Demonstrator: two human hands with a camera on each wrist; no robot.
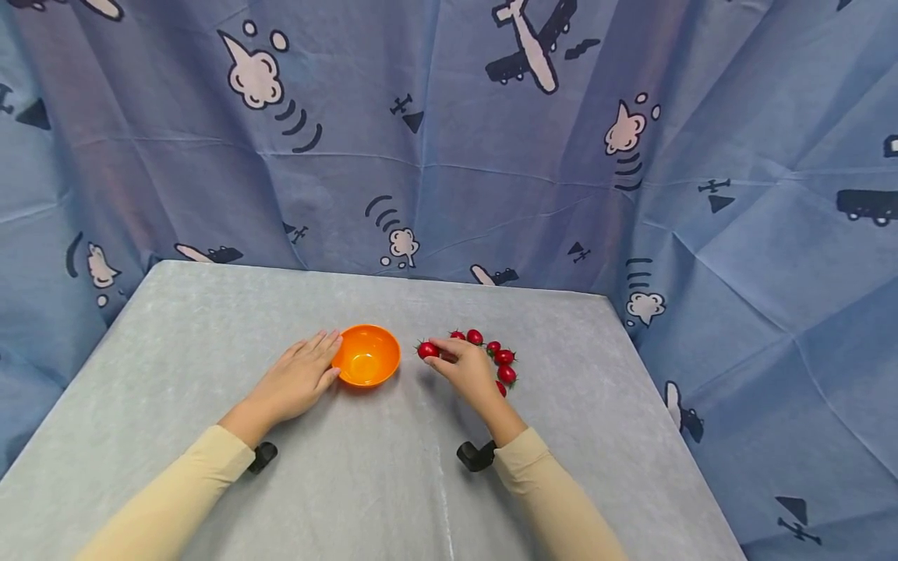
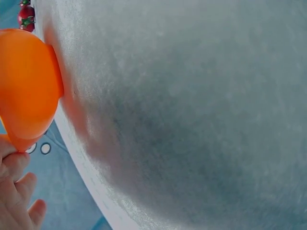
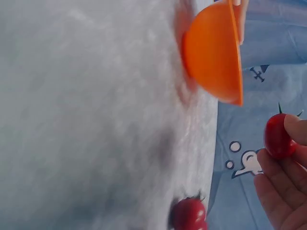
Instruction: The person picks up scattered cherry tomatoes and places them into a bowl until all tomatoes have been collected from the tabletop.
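Note:
An orange bowl (image 1: 365,356) stands upright on the table, only its bare inside showing from above. Against its left rim rests my left hand (image 1: 298,378), the fingers extended and the thumb near the front of the rim. In the left wrist view, fingertips (image 2: 14,163) meet the edge of the bowl (image 2: 29,86). My right hand (image 1: 468,374) pinches a red cherry tomato (image 1: 427,350) with a green stalk between thumb and fingers, just right of the bowl. The right wrist view shows this tomato (image 3: 278,136) held above the tabletop.
Several more cherry tomatoes (image 1: 504,357) lie in a loose curve behind and to the right of my right hand, partly hidden by it. A grey cloth covers the table (image 1: 365,483). Behind it hangs a blue patterned curtain (image 1: 337,179).

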